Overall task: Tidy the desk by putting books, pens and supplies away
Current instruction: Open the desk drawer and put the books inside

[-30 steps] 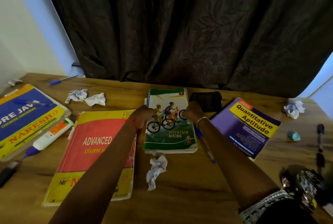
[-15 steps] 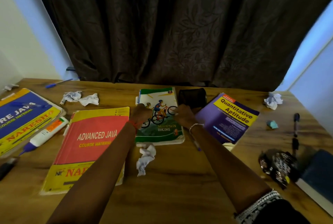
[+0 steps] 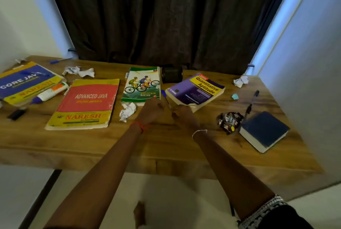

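Head view: biking book (image 3: 141, 85) lies just beyond left hand (image 3: 151, 108) and right hand (image 3: 181, 116), both curled, grip unclear; earlier they flanked it.

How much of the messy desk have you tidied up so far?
Nothing looks put away yet. The left hand and right hand sit with curled fingers beside the blue pen; I can't tell if either holds anything. Left to do: the Core Java book, Advanced Java book, Mountain Biking book, Quantitative Aptitude book, dark blue book, glue tube and crumpled paper.
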`<state>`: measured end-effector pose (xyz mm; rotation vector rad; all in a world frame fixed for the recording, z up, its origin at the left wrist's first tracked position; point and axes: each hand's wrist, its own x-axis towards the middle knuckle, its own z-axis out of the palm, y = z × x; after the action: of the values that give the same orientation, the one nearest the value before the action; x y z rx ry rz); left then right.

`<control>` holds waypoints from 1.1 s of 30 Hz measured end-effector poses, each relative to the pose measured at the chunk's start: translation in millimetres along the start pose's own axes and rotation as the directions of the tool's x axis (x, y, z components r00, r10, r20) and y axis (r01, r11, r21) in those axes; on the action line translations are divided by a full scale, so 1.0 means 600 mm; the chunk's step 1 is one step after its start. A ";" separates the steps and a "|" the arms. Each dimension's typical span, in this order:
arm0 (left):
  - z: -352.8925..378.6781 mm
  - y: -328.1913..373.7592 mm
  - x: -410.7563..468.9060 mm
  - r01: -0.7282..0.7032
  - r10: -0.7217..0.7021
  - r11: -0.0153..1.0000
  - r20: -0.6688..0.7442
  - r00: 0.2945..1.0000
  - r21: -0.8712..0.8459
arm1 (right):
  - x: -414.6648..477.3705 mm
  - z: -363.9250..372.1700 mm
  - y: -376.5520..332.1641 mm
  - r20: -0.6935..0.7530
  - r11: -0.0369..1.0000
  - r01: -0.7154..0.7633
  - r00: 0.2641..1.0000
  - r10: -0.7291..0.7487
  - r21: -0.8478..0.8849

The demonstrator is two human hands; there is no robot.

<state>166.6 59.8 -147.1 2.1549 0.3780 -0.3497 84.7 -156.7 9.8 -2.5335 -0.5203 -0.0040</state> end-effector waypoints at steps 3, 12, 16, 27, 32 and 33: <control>0.013 0.053 -0.140 -0.111 0.111 0.994 -0.029 0.993 0.020 | -0.068 -0.005 0.005 0.014 0.998 0.050 0.999 -0.050 0.031; 0.031 0.142 -0.493 -0.222 0.236 0.967 0.104 0.966 -0.124 | -0.260 -0.007 -0.001 -0.087 0.782 -0.187 0.952 0.293 0.594; 0.074 0.079 -0.561 0.029 0.068 0.927 0.244 0.967 -0.373 | -0.361 0.028 -0.008 0.004 0.539 -0.299 0.877 0.481 0.787; 0.176 -0.056 -0.672 0.487 -0.098 0.349 0.486 0.868 -0.800 | -0.546 0.092 -0.016 0.381 0.019 -0.490 0.701 0.602 0.872; 0.208 -0.064 -0.641 0.474 -0.105 0.034 0.469 0.877 -0.880 | -0.530 0.120 0.031 0.526 -0.368 -0.380 0.675 0.517 0.849; 0.214 -0.060 -0.631 0.468 -0.114 -0.010 0.466 0.877 -0.884 | -0.522 0.125 0.043 0.540 -0.422 -0.352 0.668 0.512 0.835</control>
<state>-207.4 -78.2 -100.9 0.5153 0.6775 -0.4187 -203.1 -252.1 -101.4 -0.7969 0.6113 0.4252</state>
